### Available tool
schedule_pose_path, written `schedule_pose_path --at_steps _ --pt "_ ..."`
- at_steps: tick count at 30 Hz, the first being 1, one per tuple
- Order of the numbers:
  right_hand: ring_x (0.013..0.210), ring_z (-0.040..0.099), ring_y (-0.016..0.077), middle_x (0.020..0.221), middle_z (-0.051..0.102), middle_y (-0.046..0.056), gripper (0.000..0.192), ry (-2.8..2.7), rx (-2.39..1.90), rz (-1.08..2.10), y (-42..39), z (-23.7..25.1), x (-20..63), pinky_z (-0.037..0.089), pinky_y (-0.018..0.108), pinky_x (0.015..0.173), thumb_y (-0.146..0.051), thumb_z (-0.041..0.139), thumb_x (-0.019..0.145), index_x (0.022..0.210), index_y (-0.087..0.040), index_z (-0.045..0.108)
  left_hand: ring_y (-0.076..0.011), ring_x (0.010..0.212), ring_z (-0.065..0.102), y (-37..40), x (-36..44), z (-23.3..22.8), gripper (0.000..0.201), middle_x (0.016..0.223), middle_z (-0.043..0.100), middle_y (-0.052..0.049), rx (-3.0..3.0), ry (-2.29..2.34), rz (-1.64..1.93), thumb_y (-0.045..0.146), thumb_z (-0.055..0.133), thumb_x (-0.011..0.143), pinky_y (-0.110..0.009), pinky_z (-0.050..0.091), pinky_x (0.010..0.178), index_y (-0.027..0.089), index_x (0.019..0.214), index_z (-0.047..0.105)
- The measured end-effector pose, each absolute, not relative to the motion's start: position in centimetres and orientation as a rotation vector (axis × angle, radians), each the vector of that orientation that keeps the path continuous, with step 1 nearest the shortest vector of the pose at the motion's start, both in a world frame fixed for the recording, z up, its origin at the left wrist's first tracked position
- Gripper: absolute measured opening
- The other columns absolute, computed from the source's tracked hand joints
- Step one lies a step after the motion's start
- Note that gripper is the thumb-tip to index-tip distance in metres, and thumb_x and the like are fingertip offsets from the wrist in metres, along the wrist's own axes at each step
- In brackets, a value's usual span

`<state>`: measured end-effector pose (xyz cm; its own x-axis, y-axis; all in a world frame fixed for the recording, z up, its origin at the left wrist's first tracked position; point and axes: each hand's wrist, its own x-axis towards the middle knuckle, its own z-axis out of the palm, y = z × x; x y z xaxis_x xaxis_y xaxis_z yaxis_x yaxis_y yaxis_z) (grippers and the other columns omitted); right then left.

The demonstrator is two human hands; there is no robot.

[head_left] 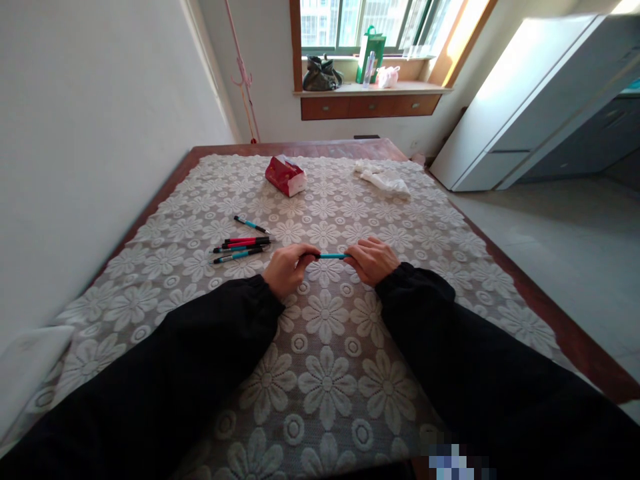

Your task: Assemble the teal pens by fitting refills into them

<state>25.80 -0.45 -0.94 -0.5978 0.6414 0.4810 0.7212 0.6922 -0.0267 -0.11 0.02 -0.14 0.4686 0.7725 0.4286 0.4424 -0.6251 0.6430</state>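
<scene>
Between my two hands a blue pen (332,256) lies level, just above or on the flowered tablecloth. My left hand (289,268) pinches its left end, and my right hand (373,260) pinches the other end, so both tips are covered by fingers. To the left of my left hand lie several pens with black ends: a red pen (245,243) in a close group with blue ones, a blue pen (240,255) at the near side, and another blue pen (251,224) apart, farther back and slanted.
A red tissue pack (285,176) sits toward the back of the table, with a crumpled white cloth or bag (384,181) to its right. The lace tablecloth (326,373) covers the wooden table (583,357). A wall borders the left side; a white fridge (515,100) stands at right.
</scene>
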Motion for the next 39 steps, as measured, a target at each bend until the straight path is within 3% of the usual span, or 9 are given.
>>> schedule_pose_path --at_steps 3,8,14,17,21,23,27,34,39 --pt "0.077 0.057 0.0198 0.080 0.067 0.007 0.030 -2.389 -1.046 -0.206 -0.43 -0.75 25.82 0.038 0.034 0.074 -0.037 0.044 0.105 0.094 -0.019 0.065 -0.0175 0.077 0.067 -0.01 -0.19 0.12 0.019 0.085 0.075 -0.002 2.241 1.079 0.987 0.026 0.052 0.098 -0.028 0.052 0.072 0.019 0.102 0.070" --pt "0.077 0.057 0.0204 0.081 0.069 0.006 0.027 -2.334 -1.073 -0.271 -0.41 -0.64 25.95 0.038 0.035 0.075 -0.034 0.044 0.105 0.091 -0.020 0.063 -0.0138 0.055 0.056 0.27 -0.45 0.01 0.047 0.061 0.061 0.000 2.223 1.206 0.933 0.039 0.038 0.106 -0.027 0.040 0.056 0.019 0.072 0.064" --pt "0.066 0.054 0.0179 0.070 0.064 0.003 0.029 -2.316 -1.069 -0.169 -0.35 -0.95 26.09 0.037 0.033 0.069 -0.032 0.043 0.104 0.084 -0.020 0.062 -0.0140 0.068 0.059 0.30 -0.32 -0.27 0.012 0.082 0.069 -0.001 2.237 1.184 1.066 0.030 0.064 0.093 -0.025 0.047 0.065 0.019 0.097 0.069" --pt "0.066 0.054 0.0178 0.070 0.063 0.003 0.031 -2.285 -1.098 -0.118 -0.38 -0.94 26.10 0.037 0.033 0.070 -0.033 0.042 0.103 0.083 -0.021 0.062 -0.0146 0.067 0.059 0.29 -0.32 -0.14 0.018 0.083 0.071 -0.001 2.209 1.184 1.068 0.036 0.064 0.094 -0.026 0.047 0.066 0.019 0.098 0.070" --pt "0.069 0.054 0.0181 0.073 0.064 0.004 0.032 -2.259 -1.088 -0.142 -0.46 -0.80 26.11 0.039 0.032 0.072 -0.035 0.041 0.104 0.085 -0.020 0.063 -0.0152 0.063 0.059 0.50 -0.47 -0.07 0.047 0.068 0.068 -0.002 2.202 1.155 0.956 0.041 0.042 0.104 -0.028 0.045 0.064 0.019 0.075 0.070" --pt "0.068 0.054 0.0178 0.072 0.063 0.004 0.031 -2.264 -1.074 -0.139 -0.45 -0.82 26.14 0.038 0.032 0.070 -0.034 0.043 0.103 0.084 -0.020 0.063 -0.0152 0.063 0.059 0.59 -0.51 -0.11 0.043 0.065 0.066 -0.001 2.219 1.130 0.949 0.039 0.047 0.102 -0.027 0.044 0.063 0.019 0.073 0.070" --pt "0.064 0.053 0.0168 0.069 0.062 0.002 0.027 -2.261 -1.063 -0.082 -0.31 -1.01 26.23 0.037 0.031 0.068 -0.031 0.046 0.102 0.084 -0.020 0.062 -0.0157 0.068 0.058 0.54 -0.47 -0.06 0.024 0.078 0.070 -0.002 2.237 1.110 1.040 0.037 0.059 0.095 -0.027 0.044 0.065 0.019 0.092 0.073" --pt "0.075 0.059 0.0194 0.078 0.069 0.006 0.028 -2.281 -1.017 -0.159 -0.19 -1.11 26.19 0.040 0.032 0.075 -0.034 0.046 0.103 0.087 -0.019 0.064 -0.0178 0.073 0.059 0.56 -0.60 0.11 0.044 0.068 0.065 -0.002 2.280 1.084 0.806 0.037 0.041 0.104 -0.030 0.043 0.070 0.019 0.074 0.067" --pt "0.066 0.057 0.0168 0.074 0.065 0.004 0.029 -2.313 -1.072 0.218 -0.11 -1.38 26.40 0.039 0.029 0.065 -0.036 0.045 0.102 0.095 -0.019 0.068 -0.0228 0.085 0.059 0.56 -0.76 -0.45 0.026 0.081 0.069 -0.005 2.452 1.152 0.884 0.035 0.053 0.100 -0.033 0.044 0.077 0.018 0.092 0.071"
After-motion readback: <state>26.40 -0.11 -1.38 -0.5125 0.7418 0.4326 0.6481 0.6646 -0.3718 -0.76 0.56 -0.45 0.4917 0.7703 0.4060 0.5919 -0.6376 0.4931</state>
